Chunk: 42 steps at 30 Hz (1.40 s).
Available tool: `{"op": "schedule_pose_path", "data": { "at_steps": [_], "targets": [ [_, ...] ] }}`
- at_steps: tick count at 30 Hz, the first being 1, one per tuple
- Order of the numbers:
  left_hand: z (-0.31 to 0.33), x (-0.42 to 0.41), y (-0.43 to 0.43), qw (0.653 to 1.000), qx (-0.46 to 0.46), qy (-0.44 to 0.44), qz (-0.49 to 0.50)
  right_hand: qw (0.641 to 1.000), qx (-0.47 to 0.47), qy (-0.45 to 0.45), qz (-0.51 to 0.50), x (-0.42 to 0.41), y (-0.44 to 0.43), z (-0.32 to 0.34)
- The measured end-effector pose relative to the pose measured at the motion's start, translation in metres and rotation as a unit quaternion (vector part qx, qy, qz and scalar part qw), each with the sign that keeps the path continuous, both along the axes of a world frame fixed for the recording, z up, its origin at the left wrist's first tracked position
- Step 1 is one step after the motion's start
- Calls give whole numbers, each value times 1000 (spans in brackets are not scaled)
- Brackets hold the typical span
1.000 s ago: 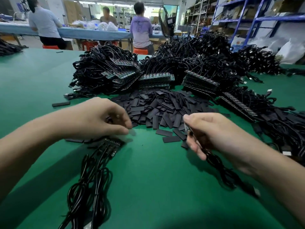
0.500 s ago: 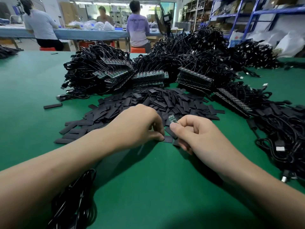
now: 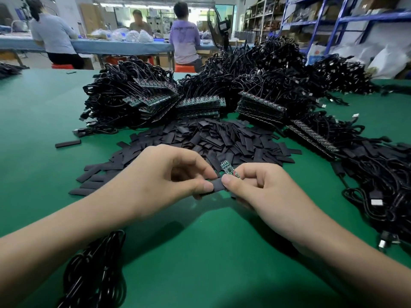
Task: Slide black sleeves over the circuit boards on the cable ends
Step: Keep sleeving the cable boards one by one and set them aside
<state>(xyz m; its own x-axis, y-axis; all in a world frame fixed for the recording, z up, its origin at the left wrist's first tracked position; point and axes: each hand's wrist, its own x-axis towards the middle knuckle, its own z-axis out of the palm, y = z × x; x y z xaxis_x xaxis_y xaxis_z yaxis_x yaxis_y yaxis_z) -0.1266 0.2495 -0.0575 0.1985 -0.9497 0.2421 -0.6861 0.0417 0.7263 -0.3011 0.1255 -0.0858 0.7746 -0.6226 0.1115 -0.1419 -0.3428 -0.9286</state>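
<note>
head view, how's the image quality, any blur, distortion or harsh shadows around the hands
Head view: wide-angle bending curves the shelving and stretches the forearms at the edges; the circuit board and sleeve between left hand and right hand read fairly sharp; soft shadows fall on the green table beneath; bright background glare washes out far detail.

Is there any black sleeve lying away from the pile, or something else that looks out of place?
Yes. One flat black sleeve lies alone on the green table, left of the loose sleeve pile. Nothing else stands out.
</note>
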Motion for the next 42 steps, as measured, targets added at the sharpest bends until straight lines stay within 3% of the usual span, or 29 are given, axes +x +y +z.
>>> {"op": "schedule_pose_path", "data": {
  "at_steps": [3,6,10,18,22,34,39,42],
  "targets": [
    [-3,-8,11,983,-85,-158,27,1000,9,-14,14,0,4,-2],
    [-5,-9,17,967,-126,-222,26,999,-1,-14,43,0,10,-3],
    [-6,0,22,968,-140,-199,55,998,3,-12,60,-1,6,2],
    [-12,9,24,974,-124,-182,58,983,-133,87,90,-1,5,2],
    [-14,10,26,975,-123,-178,58,979,-149,103,94,-2,6,4],
    [-18,12,25,984,-117,-125,57,986,-47,85,133,-2,4,8],
    [-18,11,26,980,-138,-137,34,979,-123,107,124,-3,7,8],
    [-19,12,24,968,-142,-204,15,971,-172,120,115,-4,9,8]
  ]
}}
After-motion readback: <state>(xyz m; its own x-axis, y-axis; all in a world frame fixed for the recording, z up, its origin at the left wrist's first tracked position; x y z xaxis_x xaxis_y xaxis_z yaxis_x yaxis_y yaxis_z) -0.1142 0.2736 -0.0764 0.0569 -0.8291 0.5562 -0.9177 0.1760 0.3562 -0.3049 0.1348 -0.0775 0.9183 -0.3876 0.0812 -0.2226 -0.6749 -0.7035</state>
